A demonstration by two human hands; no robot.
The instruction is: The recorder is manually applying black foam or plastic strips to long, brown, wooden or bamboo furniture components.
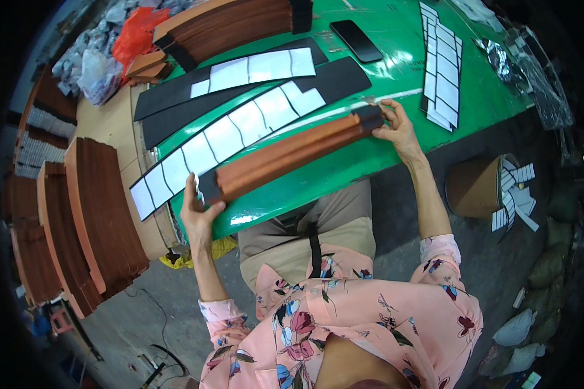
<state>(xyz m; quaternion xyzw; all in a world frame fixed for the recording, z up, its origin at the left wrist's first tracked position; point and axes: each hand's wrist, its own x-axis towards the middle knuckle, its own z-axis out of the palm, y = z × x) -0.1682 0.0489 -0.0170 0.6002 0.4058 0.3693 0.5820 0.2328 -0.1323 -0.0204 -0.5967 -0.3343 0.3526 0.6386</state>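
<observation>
A long brown wood-coloured moulding strip (pixel 292 155) with black end pieces slants across the near side of the green table (pixel 259 211). My left hand (pixel 200 214) grips its lower left end, thumb and fingers around the black part. At the upper right end, my right hand (pixel 396 129) pinches the other black end piece. Just beyond the strip lies a black foam sheet (pixel 347 78) bearing white backing-paper pieces (pixel 224 139). Another dark sheet with white pieces (pixel 259 70) lies farther back.
A stack of similar brown strips (pixel 230 29) stands at the far edge near a black phone (pixel 355 41). White-backed strips (pixel 442 71) lie at right. More brown stacks (pixel 104 207) fill the left. A bin (pixel 474 185) with scraps stands on the floor at right.
</observation>
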